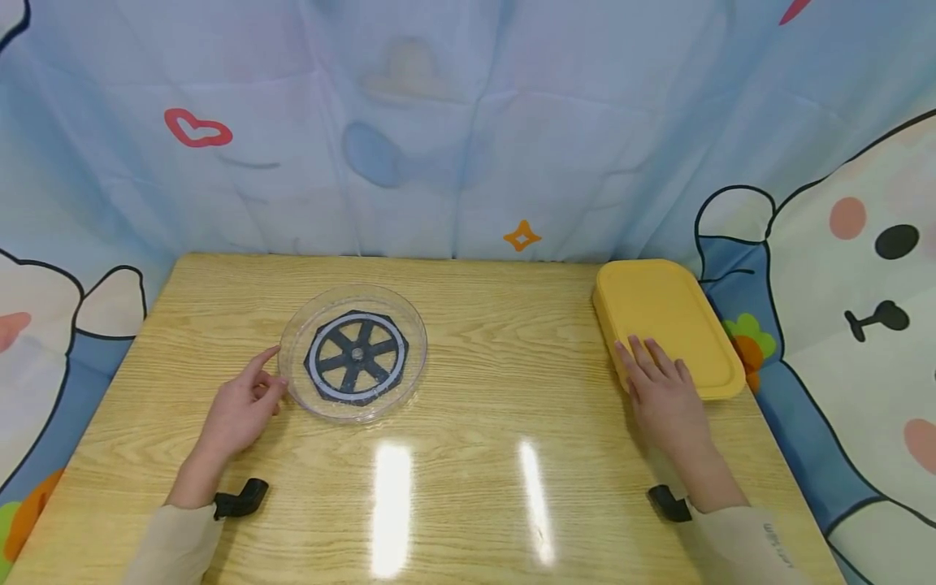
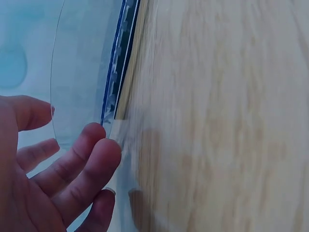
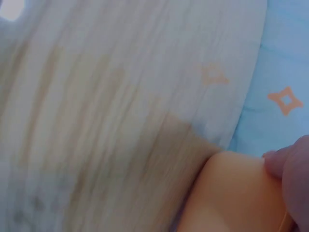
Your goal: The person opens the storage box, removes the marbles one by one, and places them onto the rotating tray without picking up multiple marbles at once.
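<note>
Where two beige fabric sleeves come in at the near edge, the right one bears a short line of small dark writing, too small to read. Two black angular wrist pieces jut inward, one per arm, over one glossy wood-grain table with two bright reflections. At left, the person's left hand has its fingers loosely bent and spread, fingertips touching the near-left rim of one round, clear, shallow dish. One black wheel-shaped piece with six spokes and a pale ring shows within its outline; whether it lies inside or beneath, I cannot tell. At right, the person's right hand rests with fingers extended on the near-left part of one yellow, rounded rectangular box, near the table's right edge. Behind hangs a light-blue printed curtain with one red heart outline and one orange four-pointed star.
</note>
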{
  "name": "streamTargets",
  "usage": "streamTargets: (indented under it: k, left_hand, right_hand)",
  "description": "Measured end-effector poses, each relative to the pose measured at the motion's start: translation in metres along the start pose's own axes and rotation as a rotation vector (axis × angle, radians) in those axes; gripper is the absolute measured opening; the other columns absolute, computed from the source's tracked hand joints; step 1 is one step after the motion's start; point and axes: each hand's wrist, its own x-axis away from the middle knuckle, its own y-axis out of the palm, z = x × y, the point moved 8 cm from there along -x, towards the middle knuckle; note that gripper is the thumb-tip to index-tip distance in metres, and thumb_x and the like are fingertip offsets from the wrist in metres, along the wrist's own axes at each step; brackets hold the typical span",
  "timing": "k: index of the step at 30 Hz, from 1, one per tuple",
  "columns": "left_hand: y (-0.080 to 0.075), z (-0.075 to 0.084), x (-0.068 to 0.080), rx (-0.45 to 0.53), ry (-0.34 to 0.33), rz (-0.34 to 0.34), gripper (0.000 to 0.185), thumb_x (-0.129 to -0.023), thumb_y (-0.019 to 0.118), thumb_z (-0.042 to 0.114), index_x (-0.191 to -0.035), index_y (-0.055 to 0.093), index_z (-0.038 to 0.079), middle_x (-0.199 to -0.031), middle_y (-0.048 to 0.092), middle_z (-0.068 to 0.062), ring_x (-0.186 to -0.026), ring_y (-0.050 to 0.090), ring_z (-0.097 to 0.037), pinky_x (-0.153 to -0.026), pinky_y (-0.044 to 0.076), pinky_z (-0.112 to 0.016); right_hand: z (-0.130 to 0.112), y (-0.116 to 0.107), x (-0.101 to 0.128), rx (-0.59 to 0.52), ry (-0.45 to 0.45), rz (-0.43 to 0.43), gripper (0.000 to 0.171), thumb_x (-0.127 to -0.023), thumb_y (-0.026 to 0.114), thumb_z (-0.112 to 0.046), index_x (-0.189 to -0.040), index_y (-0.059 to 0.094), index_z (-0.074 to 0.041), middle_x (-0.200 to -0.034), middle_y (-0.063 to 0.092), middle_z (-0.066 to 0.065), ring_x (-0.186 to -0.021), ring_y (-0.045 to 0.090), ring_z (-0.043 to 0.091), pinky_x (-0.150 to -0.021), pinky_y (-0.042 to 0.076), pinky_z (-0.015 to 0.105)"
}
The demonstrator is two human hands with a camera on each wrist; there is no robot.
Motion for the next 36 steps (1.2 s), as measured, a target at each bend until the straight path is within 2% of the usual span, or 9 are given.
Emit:
streamTargets:
  k: [3,8,13,21,24,30,32,36]
  left_hand:
    - [0.005,0.002,-0.002,0.011,0.015,-0.02,0.051,-0.103,0.055,0.021,-0.15,0.041,0.005,-0.083,0.063,-0.009,-0.057,0.057,-0.016,-0.05,0.04,-0.03]
    - [0.013,0.003,-0.005,-0.004,0.039,-0.042,0.049,-0.103,0.057,0.024,-0.146,0.046,0.005,-0.076,0.06,-0.005,-0.054,0.053,-0.014,-0.054,0.039,-0.03]
    - [0.017,0.0,-0.007,-0.007,0.038,-0.044,0.05,-0.103,0.057,0.026,-0.146,0.046,0.003,-0.076,0.057,-0.004,-0.054,0.053,-0.014,-0.054,0.04,-0.03]
    - [0.023,0.004,-0.008,0.08,0.022,-0.077,0.056,-0.102,0.059,0.026,-0.149,0.041,0.002,-0.074,0.061,-0.006,-0.053,0.058,-0.017,-0.053,0.043,-0.029]
    - [0.025,0.005,-0.009,0.104,0.008,-0.097,0.058,-0.103,0.058,0.026,-0.151,0.037,0.002,-0.07,0.061,-0.006,-0.053,0.059,-0.019,-0.059,0.045,-0.031]
    - [0.032,0.007,-0.012,0.127,-0.018,-0.132,0.064,-0.103,0.057,0.028,-0.155,0.028,0.003,-0.071,0.063,-0.004,-0.057,0.063,-0.017,-0.081,0.045,-0.039]
    - [0.034,0.007,-0.012,0.141,-0.023,-0.139,0.066,-0.103,0.057,0.028,-0.156,0.026,0.003,-0.072,0.064,-0.004,-0.059,0.064,-0.017,-0.082,0.045,-0.039]
    - [0.038,0.008,-0.013,0.184,-0.026,-0.136,0.068,-0.103,0.058,0.026,-0.157,0.023,0.003,-0.075,0.065,-0.006,-0.061,0.066,-0.018,-0.076,0.048,-0.034]
  right_hand:
    - [-0.008,0.0,-0.001,0.031,-0.016,0.01,0.065,-0.084,0.071,-0.001,-0.145,0.05,-0.009,-0.146,0.049,0.019,-0.136,0.041,0.038,-0.1,0.032,0.069]
    - [-0.022,0.002,0.0,0.056,-0.004,-0.035,0.066,-0.084,0.071,0.001,-0.146,0.049,-0.009,-0.148,0.047,0.018,-0.139,0.038,0.038,-0.102,0.03,0.069]
    - [-0.042,0.001,0.001,0.055,0.008,-0.062,0.067,-0.084,0.07,0.002,-0.147,0.048,-0.008,-0.15,0.045,0.018,-0.139,0.036,0.038,-0.103,0.029,0.068]
    - [-0.076,0.004,0.003,0.036,0.006,-0.052,0.072,-0.082,0.072,0.006,-0.148,0.048,-0.01,-0.151,0.044,0.016,-0.141,0.035,0.037,-0.102,0.031,0.069]
    - [-0.089,0.005,0.003,0.033,0.002,-0.057,0.075,-0.081,0.075,0.003,-0.149,0.046,-0.01,-0.152,0.043,0.015,-0.141,0.035,0.037,-0.102,0.031,0.068]
    - [-0.113,0.004,0.002,0.025,0.001,-0.037,0.076,-0.081,0.08,-0.005,-0.149,0.047,-0.011,-0.152,0.044,0.014,-0.141,0.036,0.037,-0.102,0.032,0.068]
    - [-0.12,0.004,0.002,0.009,0.001,-0.034,0.074,-0.083,0.078,-0.006,-0.149,0.047,-0.011,-0.152,0.044,0.014,-0.141,0.036,0.037,-0.101,0.033,0.068]
    - [-0.134,0.004,0.001,-0.022,-0.012,-0.033,0.071,-0.085,0.076,-0.006,-0.149,0.046,-0.011,-0.152,0.043,0.014,-0.141,0.036,0.037,-0.101,0.034,0.067]
